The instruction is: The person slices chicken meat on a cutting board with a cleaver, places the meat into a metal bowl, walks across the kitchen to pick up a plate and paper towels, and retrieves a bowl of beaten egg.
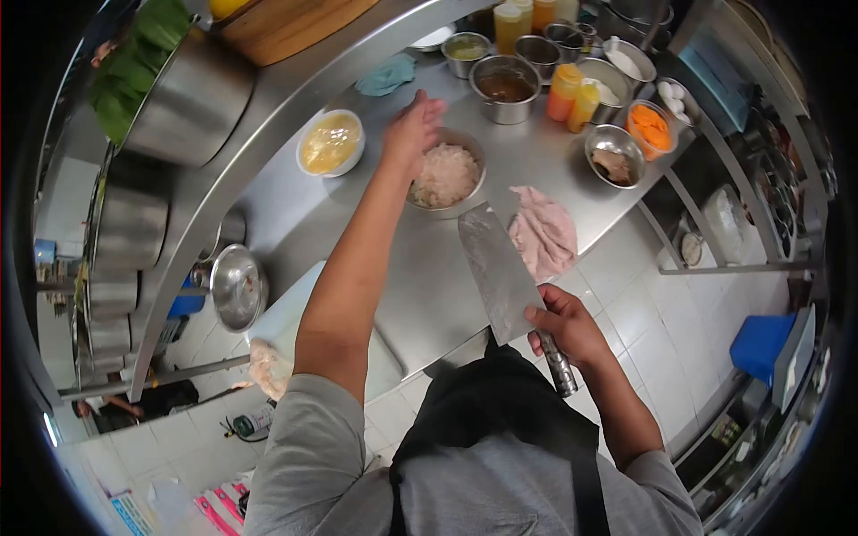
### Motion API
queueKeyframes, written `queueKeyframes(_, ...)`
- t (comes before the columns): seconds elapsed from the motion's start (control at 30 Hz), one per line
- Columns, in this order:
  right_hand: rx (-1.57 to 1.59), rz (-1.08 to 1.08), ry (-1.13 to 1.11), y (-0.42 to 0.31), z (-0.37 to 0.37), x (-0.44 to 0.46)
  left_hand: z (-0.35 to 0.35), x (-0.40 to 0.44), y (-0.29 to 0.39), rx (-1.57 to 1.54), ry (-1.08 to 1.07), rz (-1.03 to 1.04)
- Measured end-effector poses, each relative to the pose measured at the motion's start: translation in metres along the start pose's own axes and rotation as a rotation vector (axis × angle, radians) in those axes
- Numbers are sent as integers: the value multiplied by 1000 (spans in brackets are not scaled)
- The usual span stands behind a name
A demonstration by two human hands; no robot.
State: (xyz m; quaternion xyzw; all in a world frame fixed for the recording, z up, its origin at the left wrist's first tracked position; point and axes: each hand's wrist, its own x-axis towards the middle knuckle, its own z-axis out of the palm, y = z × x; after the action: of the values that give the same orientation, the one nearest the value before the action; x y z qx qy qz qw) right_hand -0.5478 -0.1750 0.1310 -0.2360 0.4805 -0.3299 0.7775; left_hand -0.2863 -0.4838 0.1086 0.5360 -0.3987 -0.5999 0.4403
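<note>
My left hand [414, 132] is stretched forward over the steel counter, at the upper left rim of a metal bowl [447, 174] heaped with pale, chopped pieces. Its fingers are extended and I see nothing in them. Whether it touches the bowl is unclear. In my right hand [570, 329] is a cleaver [496, 272], gripped where blade and handle meet, its broad blade angled up and left over the counter's front edge. A pink cloth [543, 232] lies crumpled just beyond the blade.
A white bowl of yellow liquid [331, 143] and a teal cloth [386, 75] lie left. Several pots, sauce bottles [563, 92], an orange-filled tub [650, 129] and a steel bowl [615, 156] stand right. A pale cutting board [380, 357] and raised shelf edge [232, 179] flank my left arm.
</note>
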Motion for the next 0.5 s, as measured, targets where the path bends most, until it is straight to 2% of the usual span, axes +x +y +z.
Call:
queueKeyframes(0.1,-98,85,-133,15,9,22,-21,-38,16,-384,-150,-122)
queueKeyframes(0.2,-334,115,-264,29,33,48,-57,-102,17,-518,-103,-173)
queueKeyframes(0.27,-570,127,-322,33,65,59,-95,-152,8,-629,-110,-129)
queueKeyframes(0.3,-685,63,-400,34,81,63,-120,-180,-1,-710,-138,-91)
queueKeyframes(0.33,-805,-122,-474,41,94,70,-145,-210,-10,-789,-167,-50)
queueKeyframes(0.4,-1011,-518,-624,58,121,83,-187,-274,-22,-844,-82,70)
queueKeyframes(0.5,-1286,-607,-721,77,177,97,-226,-378,-40,-924,154,191)
